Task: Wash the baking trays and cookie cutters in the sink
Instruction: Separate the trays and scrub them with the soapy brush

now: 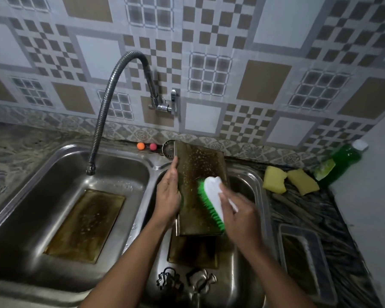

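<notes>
L hand (pixel 168 196) clamps the left edge of the tray (pixel 200 165), which stands tilted over the R basin (pixel 257 185), brown face flecked w/ suds. R hand (pixel 240 218) is wrapped tight round the brush (pixel 212 192), green bristles pressed to the tray's lower right. Below, a 2nd tray (pixel 192 252) lies flat in the same basin. The cutters (pixel 169 281) sit at the basin's near end, just in front of that tray.

Over in the L basin (pixel 31 196), a 3rd tray (pixel 85 225) lies flat on the bottom, and the tap hose (pixel 111 96) hangs over the far side. On the counter (pixel 298 210) at right, a 4th tray (pixel 302 263) sits just beside the sink. Further back are two sponges (pixel 275 180) side by side, and a green bottle (pixel 340 163) leans by the wall. On the back ledge, an orange ball (pixel 140 146) and a pink ball (pixel 153 146) sit next to a strainer (pixel 169 148).
</notes>
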`<state>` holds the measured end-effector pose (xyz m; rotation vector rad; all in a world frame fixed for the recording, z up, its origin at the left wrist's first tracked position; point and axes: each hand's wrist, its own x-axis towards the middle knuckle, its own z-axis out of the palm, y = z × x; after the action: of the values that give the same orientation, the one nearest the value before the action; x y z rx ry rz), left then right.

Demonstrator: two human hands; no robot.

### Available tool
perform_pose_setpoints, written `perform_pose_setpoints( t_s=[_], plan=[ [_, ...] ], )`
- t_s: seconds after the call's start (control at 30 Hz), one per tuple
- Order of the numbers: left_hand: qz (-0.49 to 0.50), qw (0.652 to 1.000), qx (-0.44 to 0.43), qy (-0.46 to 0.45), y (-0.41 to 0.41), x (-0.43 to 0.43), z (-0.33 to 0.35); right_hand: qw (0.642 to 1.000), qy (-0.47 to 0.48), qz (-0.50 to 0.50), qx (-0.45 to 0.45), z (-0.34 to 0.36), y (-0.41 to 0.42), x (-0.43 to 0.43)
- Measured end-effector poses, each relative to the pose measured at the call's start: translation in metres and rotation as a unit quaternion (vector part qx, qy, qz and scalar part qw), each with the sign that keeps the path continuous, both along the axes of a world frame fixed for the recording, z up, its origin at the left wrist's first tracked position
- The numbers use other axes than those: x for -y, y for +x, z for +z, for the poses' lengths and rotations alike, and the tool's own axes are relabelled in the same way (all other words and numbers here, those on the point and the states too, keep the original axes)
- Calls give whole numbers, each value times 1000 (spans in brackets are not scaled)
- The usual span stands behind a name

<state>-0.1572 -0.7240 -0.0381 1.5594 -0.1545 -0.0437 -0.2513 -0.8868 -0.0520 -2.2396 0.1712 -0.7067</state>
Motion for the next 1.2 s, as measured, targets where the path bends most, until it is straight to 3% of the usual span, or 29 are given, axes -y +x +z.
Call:
perform_pose_setpoints(
  t_s=[0.13,0.23,0.37,0.53,0.63,0.8,1.03,1.2],
  plan=[
    [-70,997,-5,-12,-14,15,0,994,47,-97,-19,15,33,30],
    [-99,995,-27,-17,-20,27,5,991,78,-107,-13,39,63,18],
    [-24,998,-50,-36,-13,27,17,999,15,-33,3,47,56,-24],
    [62,996,-57,-28,6,5,1,999,-13,47,12,10,6,-39],
    [64,991,-80,-89,7,0,-9,1000,18,6,-3,-9,0,-11],
    [26,990,-97,-96,-1,14,-12,992,84,-91,-24,-1,24,7],
    [60,990,-79,-95,14,8,-14,994,104,-7,21,-4,-1,-35],
    [36,992,-84,-87,12,-3,-19,987,139,-77,-25,-24,-11,1]
  ],
)
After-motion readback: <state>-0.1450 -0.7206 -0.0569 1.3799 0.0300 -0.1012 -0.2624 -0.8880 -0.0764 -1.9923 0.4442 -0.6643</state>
